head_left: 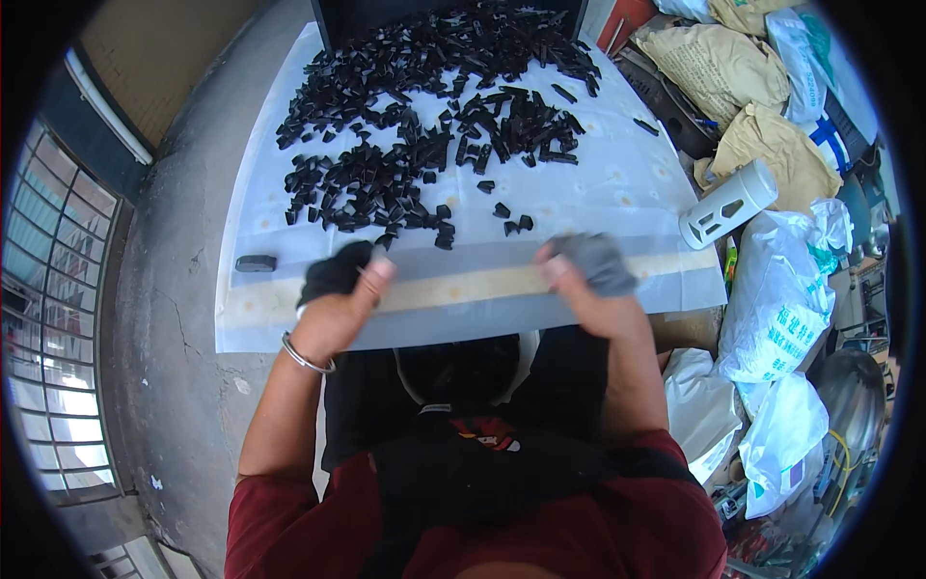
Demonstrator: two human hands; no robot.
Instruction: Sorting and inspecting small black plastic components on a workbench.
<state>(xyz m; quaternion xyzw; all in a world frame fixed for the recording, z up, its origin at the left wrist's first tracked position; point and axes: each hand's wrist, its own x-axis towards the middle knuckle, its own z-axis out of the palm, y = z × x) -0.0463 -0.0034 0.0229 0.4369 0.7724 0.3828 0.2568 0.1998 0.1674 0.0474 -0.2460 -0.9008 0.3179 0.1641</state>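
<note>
Just inside the near edge of the worktop [656,207], the left hand [343,289] and right hand [590,275] are held well apart, thumbs angled inward. Black is seen over the left fingers, blurred grey over the right; whether anything is clamped cannot be told. Small, angular black pieces [362,176] are heaped toward the far edge, 1 oblong block [256,262] being set near the left edge.

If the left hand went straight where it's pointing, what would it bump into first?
Probably the small black pieces just beyond the left hand, though its height is hard to tell.
</note>
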